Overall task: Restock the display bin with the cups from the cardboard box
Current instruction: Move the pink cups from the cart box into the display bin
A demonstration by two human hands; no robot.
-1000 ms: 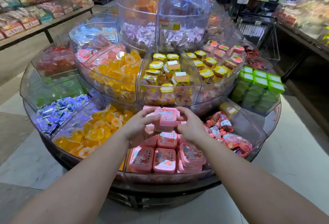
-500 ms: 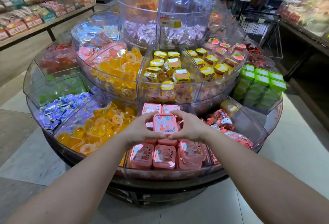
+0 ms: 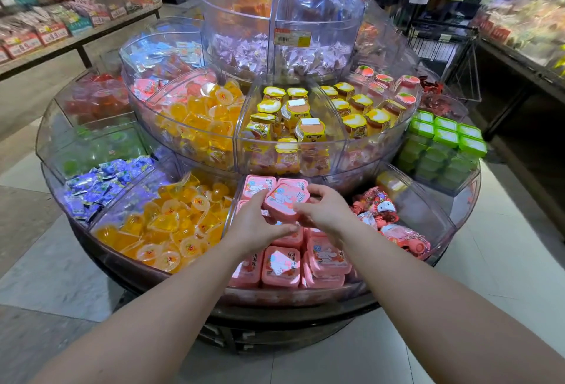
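A pink square cup (image 3: 282, 202) with a cartoon lid is held between both hands over the front lower display bin (image 3: 293, 293). My left hand (image 3: 258, 224) grips its left side and my right hand (image 3: 327, 211) its right side; the cup is tilted. Below and behind it, several more pink cups (image 3: 282, 266) lie stacked in the clear bin. No cardboard box is in view.
The round tiered clear display holds orange jelly cups (image 3: 171, 224) to the left, blue packets (image 3: 101, 185), red-white packets (image 3: 385, 215) to the right, green cups (image 3: 446, 136) and yellow-lidded cups (image 3: 287, 118) above. Store shelves (image 3: 61, 26) stand at the left; a wire cart (image 3: 443, 53) at the back right.
Both hands have carried the pink cup a little lower and towards the back of the bin, and the cup has turned to a tilt.
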